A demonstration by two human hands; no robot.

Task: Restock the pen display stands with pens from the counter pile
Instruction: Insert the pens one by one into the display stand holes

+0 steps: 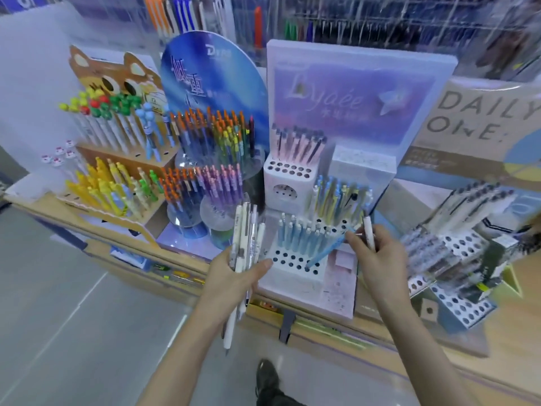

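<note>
HEAD VIEW: entry for one restocking station.

**Holdings.**
- Left hand [234, 276]: fingers [263, 265] clamped round a bundle of white and cream plastic pens [246, 238]. About six are counted, though overlap prevents a firm figure. The bundle is held upright just left of the stand.
- Right hand [377, 256]: two pens are held. A white speckled pen [368, 232] is clamped between the fingers. A light-blue plastic pen [325, 253] appears pinched at its upper end by the fingertips. Its lower end is angled into a hole in the front tier.

**Fixture served.** One stepped lilac-and-white perforated display stand [292, 288] is set on the wooden desk [497, 332].
- Front tier: roughly a dozen light-blue pens are standing, and more than a dozen holes are left open.
- Middle tier: a mixed pastel cluster, not countable through blur.
- Top block: about ten dark-clipped pens.

**Neighbouring fixtures.** Three are counted:
- a cat-faced cardboard stand [117, 80]
- a round blue-backed clear stand [205, 77]
- a grey-white honeycomb stand [456, 306]

No counter pile can be identified.

**Handling note (judged).**
- The blue pen should be brought upright before it is pushed down, so the tip seats in its hole without scraping the rim.
- Holes beside the standing blue pens should be filled first, so colours stay grouped.
- The spare white pen should be kept clear of the filled rows, which could be knocked askew.
- The left bundle should be kept level so none slips.
</note>
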